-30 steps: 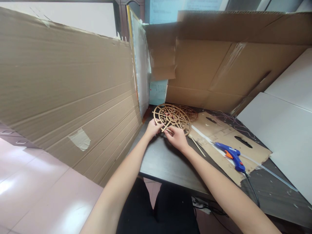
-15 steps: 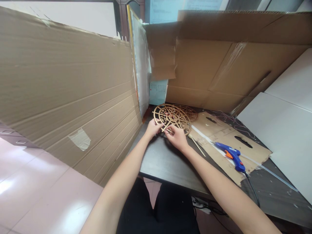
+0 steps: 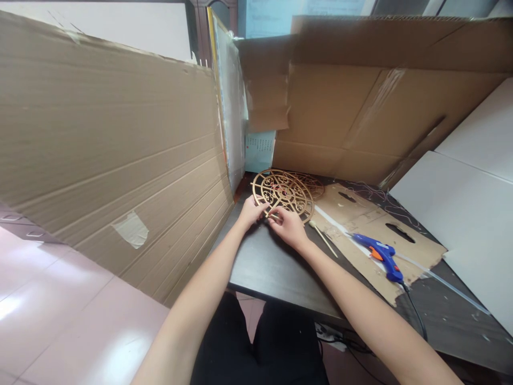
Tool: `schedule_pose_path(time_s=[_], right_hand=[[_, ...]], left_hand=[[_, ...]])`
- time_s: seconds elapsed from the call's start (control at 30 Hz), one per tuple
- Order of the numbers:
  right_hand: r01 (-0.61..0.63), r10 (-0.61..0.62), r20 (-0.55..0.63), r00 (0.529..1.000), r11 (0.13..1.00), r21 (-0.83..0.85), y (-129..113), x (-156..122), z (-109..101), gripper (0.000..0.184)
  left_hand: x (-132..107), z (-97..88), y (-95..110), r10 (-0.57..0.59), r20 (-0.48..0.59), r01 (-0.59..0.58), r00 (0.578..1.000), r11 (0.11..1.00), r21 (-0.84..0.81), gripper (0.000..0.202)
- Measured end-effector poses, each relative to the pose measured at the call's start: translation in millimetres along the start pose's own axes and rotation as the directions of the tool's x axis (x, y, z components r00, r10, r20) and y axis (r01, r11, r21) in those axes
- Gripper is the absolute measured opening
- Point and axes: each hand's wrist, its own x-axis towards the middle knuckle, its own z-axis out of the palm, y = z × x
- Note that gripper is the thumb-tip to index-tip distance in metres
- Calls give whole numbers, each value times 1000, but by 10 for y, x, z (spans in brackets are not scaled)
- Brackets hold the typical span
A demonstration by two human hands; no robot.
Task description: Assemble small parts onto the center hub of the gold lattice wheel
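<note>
A round gold openwork ornament (image 3: 285, 193), with spokes and scrollwork, is tilted up over the dark table. My left hand (image 3: 252, 212) is closed on its lower left rim. My right hand (image 3: 287, 225) is pinched at the near edge of the ornament, close to the left fingertips; what lies between its fingers is too small to make out. Behind the gold ornament, a second, reddish openwork piece (image 3: 318, 185) shows in part. Thin sticks (image 3: 325, 239), one with a pale rounded end, lie just right of my right hand.
A blue hot glue gun (image 3: 379, 253) with a clear glue stick and a black cord rests on a torn cardboard sheet (image 3: 374, 214). Thin wires (image 3: 395, 206) lie behind it. Cardboard walls (image 3: 320, 112) stand behind and at left, white panels (image 3: 476, 176) at right.
My right hand has shifted slightly left along the ornament's near edge. My left hand and the ornament have hardly moved.
</note>
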Motion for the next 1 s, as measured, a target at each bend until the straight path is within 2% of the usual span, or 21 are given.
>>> schedule_pose_path(time_s=[1.0], right_hand=[[-72,72,-4,997,997,41,-11,18,38,19]], left_hand=[[7,-22,-4,6,6,-7,1000,1000,29,29]])
